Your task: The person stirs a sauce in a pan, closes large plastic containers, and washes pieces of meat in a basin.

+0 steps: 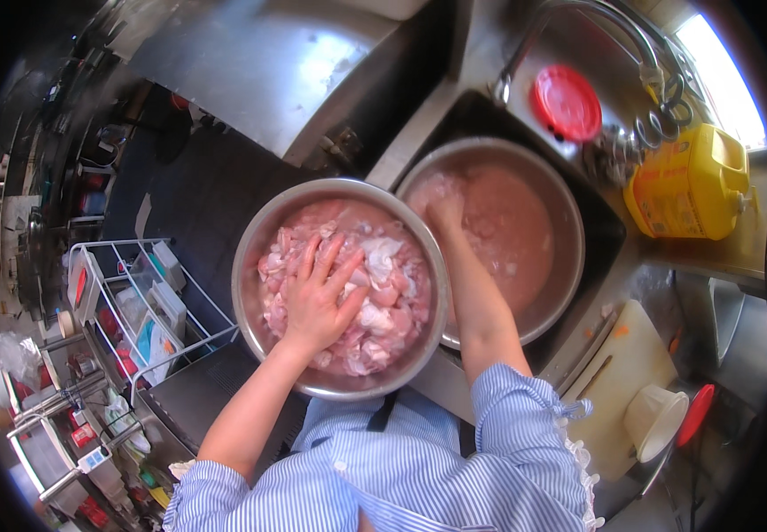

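Before me a round metal basin (250,332) is heaped with pieces of raw meat (390,292), pale pink with whitish skin, in pinkish liquid. My left hand (323,292) rests on the meat, fingers spread and pressed on the pieces. A second, larger metal basin (566,279) stands in the sink to the right, full of cloudy pink water (506,226). My right hand (445,203) reaches into that water near its left side; the fingers are under the surface, so what they hold is hidden.
A faucet (503,86) rises behind the sink (602,226). Near it are a red plastic lid (567,103) and a yellow jug (689,183). At right, a cutting board (629,372) bears a knife and a white tub (656,419). A white wire rack (150,299) stands left.
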Tool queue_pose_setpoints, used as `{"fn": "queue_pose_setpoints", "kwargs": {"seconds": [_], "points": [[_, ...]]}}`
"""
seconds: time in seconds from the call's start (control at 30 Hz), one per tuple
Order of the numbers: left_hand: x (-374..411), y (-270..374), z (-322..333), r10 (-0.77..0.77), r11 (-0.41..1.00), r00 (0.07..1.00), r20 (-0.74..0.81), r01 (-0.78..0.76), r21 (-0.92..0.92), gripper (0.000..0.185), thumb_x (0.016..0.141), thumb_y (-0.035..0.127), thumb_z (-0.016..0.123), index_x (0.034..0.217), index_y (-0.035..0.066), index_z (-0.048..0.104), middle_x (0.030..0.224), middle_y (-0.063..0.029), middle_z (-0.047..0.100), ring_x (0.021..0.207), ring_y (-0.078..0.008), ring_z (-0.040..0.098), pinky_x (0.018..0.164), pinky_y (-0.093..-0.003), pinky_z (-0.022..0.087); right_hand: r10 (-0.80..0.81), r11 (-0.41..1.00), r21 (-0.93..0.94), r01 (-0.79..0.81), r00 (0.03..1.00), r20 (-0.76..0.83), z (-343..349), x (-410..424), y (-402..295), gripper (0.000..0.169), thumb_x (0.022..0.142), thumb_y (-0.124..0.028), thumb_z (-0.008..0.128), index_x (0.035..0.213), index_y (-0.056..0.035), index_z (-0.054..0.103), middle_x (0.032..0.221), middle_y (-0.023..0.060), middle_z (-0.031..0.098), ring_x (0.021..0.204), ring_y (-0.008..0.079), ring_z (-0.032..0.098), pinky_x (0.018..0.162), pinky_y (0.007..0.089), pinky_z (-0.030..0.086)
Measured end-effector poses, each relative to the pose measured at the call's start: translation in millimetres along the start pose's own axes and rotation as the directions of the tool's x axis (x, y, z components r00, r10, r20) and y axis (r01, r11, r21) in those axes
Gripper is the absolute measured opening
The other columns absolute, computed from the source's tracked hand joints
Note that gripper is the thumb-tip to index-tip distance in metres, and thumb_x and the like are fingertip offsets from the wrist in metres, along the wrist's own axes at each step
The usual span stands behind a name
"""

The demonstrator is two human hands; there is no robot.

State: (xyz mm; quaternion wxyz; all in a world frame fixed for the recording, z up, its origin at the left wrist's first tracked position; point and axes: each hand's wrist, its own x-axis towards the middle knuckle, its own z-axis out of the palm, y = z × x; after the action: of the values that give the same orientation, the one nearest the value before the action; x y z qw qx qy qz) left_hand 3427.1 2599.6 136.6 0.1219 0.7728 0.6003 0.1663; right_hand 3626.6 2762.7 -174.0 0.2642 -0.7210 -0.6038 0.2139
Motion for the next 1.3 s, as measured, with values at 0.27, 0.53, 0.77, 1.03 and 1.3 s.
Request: {"fn": "queue_pose_setpoints", "kwargs": {"seconds": [0.27,0.53,0.77,1.03,1.3], "points": [[-10,-6,-4,0.003,0.999,1.000,-0.024,-0.003,0.033,0.040,0.077,0.024,0.059,0.117,0.015,0.059,0.132,-0.0107,0.044,0.127,-0.0349,0.032,0.102,-0.0467,0.026,0.220,0.558,0.623,-0.548,0.821,0.526,-65,-70,-66,0.030,0.078,-0.014,0.062,0.105,-0.0022,0.062,0.099,0.0126,0.063,0.092,0.0216,0.060,0.076,0.0309,0.048],[-11,-13,-3,0.041,0.995,0.999,-0.020,-0.043,-0.095,0.040,0.079,0.025,0.060,0.117,0.015,0.058,0.131,-0.0100,0.045,0.126,-0.0346,0.033,0.102,-0.0460,0.027,0.346,0.547,0.619,-0.564,0.825,0.446,-180,-88,-44,0.019,0.079,-0.002,0.057,0.097,-0.0052,0.061,0.075,0.0007,0.061,0.064,0.0077,0.056,0.051,0.0217,0.043],[-11,-18,-27,-0.065,0.929,0.998,0.027,0.070,-0.362,0.042,0.082,0.026,0.057,0.121,0.011,0.054,0.132,-0.0113,0.045,0.126,-0.0349,0.034,0.105,-0.0429,0.024,-0.097,0.394,0.898,-0.197,0.962,0.254,-293,-119,-175,0.026,0.081,0.001,0.047,0.106,-0.0027,0.052,0.089,0.0058,0.056,0.070,0.0122,0.056,0.053,0.0215,0.048],[0,0,-23,0.010,0.821,0.997,-0.071,-0.048,-0.569,0.036,0.092,0.021,0.040,0.119,0.002,0.053,0.127,-0.0139,0.050,0.125,-0.0310,0.038,0.106,-0.0409,0.024,-0.641,0.757,0.384,0.528,0.715,0.279,-269,-162,-232,0.038,0.068,0.000,0.062,0.105,-0.0061,0.058,0.125,0.0159,0.045,0.107,0.0316,0.051,0.085,0.0371,0.046],[8,76,-48,0.130,0.981,0.981,-0.142,-0.106,0.162,0.036,0.080,0.010,0.057,0.116,0.004,0.056,0.125,-0.0168,0.049,0.120,-0.0385,0.040,0.101,-0.0458,0.029,-0.209,0.977,0.094,0.192,0.949,0.235,-264,-29,-47,0.030,0.079,-0.021,0.056,0.106,-0.0094,0.061,0.107,0.0143,0.059,0.104,0.0288,0.054,0.091,0.0433,0.041]]}}
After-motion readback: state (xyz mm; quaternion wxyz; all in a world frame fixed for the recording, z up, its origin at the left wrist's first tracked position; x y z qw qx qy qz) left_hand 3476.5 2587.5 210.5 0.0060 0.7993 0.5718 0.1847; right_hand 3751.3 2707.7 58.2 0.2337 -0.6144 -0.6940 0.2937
